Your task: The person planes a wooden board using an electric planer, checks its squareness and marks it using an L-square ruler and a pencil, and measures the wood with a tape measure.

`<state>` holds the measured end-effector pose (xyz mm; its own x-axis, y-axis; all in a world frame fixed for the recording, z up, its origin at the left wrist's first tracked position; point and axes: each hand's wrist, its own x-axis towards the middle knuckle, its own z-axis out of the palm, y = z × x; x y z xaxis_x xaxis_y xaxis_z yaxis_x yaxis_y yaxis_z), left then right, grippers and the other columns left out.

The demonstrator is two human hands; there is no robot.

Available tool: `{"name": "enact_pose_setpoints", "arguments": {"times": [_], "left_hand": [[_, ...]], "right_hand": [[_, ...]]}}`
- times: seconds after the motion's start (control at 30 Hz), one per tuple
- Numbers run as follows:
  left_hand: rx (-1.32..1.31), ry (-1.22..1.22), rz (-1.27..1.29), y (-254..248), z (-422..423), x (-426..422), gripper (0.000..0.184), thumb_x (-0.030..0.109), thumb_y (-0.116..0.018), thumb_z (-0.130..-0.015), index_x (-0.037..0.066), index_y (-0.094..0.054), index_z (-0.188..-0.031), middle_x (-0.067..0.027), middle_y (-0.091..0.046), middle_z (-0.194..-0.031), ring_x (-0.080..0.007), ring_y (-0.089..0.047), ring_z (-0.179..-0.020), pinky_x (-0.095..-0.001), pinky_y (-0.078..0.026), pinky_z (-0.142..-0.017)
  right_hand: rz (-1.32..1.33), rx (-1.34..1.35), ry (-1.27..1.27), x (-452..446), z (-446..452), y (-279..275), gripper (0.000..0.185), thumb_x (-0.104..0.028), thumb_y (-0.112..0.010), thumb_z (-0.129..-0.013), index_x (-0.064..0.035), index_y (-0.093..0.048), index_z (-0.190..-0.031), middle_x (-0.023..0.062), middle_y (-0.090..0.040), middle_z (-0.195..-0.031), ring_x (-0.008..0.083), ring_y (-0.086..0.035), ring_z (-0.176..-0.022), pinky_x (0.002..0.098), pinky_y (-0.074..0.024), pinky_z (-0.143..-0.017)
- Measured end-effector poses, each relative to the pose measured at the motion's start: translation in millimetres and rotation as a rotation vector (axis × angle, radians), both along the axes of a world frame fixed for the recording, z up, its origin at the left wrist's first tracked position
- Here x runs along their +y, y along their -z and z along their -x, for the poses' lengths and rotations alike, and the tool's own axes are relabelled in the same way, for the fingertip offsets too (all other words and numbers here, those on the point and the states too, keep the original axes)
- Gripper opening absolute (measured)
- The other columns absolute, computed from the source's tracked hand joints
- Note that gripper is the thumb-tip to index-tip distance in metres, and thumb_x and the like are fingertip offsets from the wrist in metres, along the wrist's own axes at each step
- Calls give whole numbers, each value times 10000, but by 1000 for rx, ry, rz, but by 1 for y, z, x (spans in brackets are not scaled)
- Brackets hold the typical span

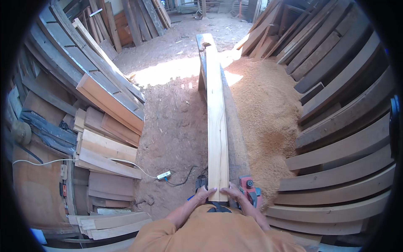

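Observation:
A long pale wooden board (217, 122) lies lengthwise on a narrow bench (238, 147), its near end close to my body. My left hand (204, 194) grips the left edge of that end, thumb on top and fingers hidden below. On the opposite edge, my right hand (232, 192) holds the board the same way. Just right of my right hand rests a red electric planer (250, 190) with a black knob. A dark object (201, 182), partly hidden, is beside my left hand.
A white power strip (164, 175) with cords lies on the dirt floor at left. Sawdust (268, 117) is heaped along the bench's right side. Stacked planks (336, 185) line the right, and more boards (111, 103) lean at left.

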<state>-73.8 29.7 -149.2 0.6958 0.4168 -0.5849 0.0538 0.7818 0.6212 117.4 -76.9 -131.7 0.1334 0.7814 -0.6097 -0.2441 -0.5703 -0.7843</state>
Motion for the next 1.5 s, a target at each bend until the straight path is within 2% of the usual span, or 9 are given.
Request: {"name": "enact_pose_setpoints", "arguments": {"times": [0.17,0.27,0.63,0.77,0.83,0.97,1.27,1.37,1.5], "left_hand": [[135,38,-63,67,22,-10,561,228,-886,-828,-101,-592,-1174,-128,-709,-1007,-215,-721,-854,-359,-622,-738],[91,-4,-31,34,18,-16,581,216,-896,-818,-106,-592,-1194,-140,-717,-1036,-225,-726,-871,-363,-623,-738],[181,6,-36,46,19,-18,625,204,-841,-871,-86,-537,-1333,-193,-690,-1179,-254,-707,-1021,-400,-621,-832],[129,-47,158,43,20,-16,592,262,-721,-969,-69,-481,-1397,-195,-657,-1255,-276,-675,-1098,-431,-594,-894],[89,-9,190,53,19,-12,575,293,-668,-1005,-58,-465,-1413,-184,-652,-1270,-287,-663,-1120,-444,-575,-926],[163,-24,189,73,17,-13,539,328,-660,-1014,-36,-511,-1383,-152,-658,-1259,-279,-655,-1119,-435,-557,-937],[38,120,-13,25,-7,-2,304,367,-685,-1011,87,-645,-1123,5,-675,-923,-106,-625,-794,-268,-516,-706],[-131,195,112,-40,-28,3,377,426,-696,-991,84,-639,-1139,-4,-680,-929,-114,-639,-778,-280,-527,-699],[-292,189,104,-117,-55,5,468,437,-659,-1005,53,-610,-1269,-79,-713,-1160,-187,-709,-1006,-376,-591,-869]], "right_hand": [[-25,137,105,-11,23,13,580,-257,-774,-883,26,-604,-1360,124,-703,-1227,200,-679,-1096,354,-546,-967],[-1,95,67,-13,24,10,594,-284,-781,-886,20,-607,-1365,125,-702,-1234,207,-679,-1104,358,-549,-968],[26,13,41,-12,29,-6,566,-298,-778,-893,10,-631,-1345,122,-711,-1225,201,-684,-1087,361,-554,-951],[143,-250,-91,-7,30,-32,699,-417,-797,-837,61,-623,-1316,214,-712,-1216,306,-706,-1099,417,-560,-953],[306,-466,-208,3,30,-96,781,-488,-804,-799,88,-622,-1294,272,-703,-1214,377,-703,-1121,455,-556,-960],[411,-606,-215,6,38,-114,683,-465,-776,-809,94,-676,-1189,315,-701,-1171,433,-687,-1133,488,-545,-970],[411,-816,-208,1,22,-163,813,-552,-767,-771,130,-633,-1193,339,-706,-1080,449,-703,-1059,515,-547,-939],[359,-916,-191,-1,12,-212,797,-555,-747,-786,130,-623,-1174,335,-708,-1055,452,-712,-1015,507,-556,-906],[194,-931,-128,-2,-9,-313,787,-531,-764,-796,129,-604,-1193,320,-713,-1066,436,-723,-968,481,-569,-856]]}}
